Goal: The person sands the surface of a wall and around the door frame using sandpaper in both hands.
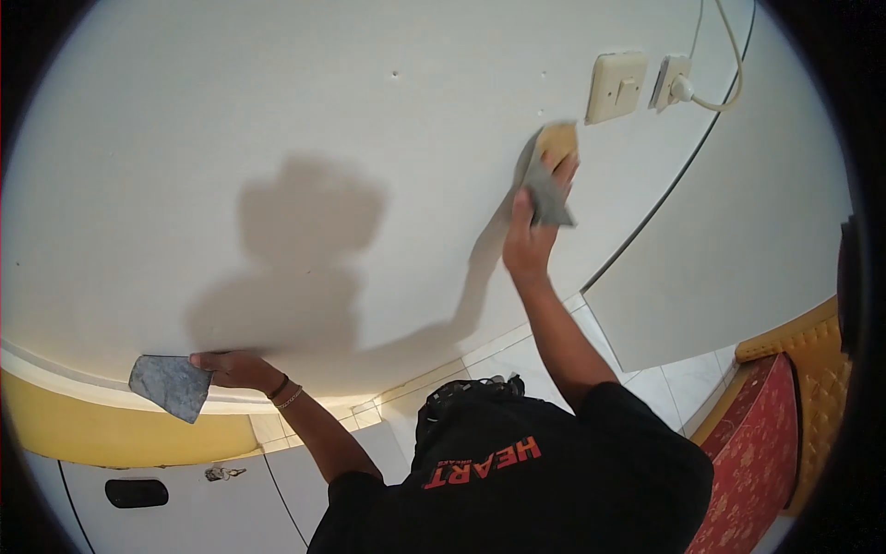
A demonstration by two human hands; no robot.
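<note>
On the left, my left hand pinches the corner of a flat blue-grey piece near the lower edge of the white wall. Farther right and higher up, my right hand is against the wall, holding a sheet with a tan part beyond the fingertips. A grey flap of it hangs across the palm. Its material cannot be made out. The sheet lies just below and left of a light switch.
A socket with a plugged-in white cable is right of the switch. Small holes mark the wall. A red patterned mattress and tan padded furniture stand lower right; a white cabinet front with keys lies lower left.
</note>
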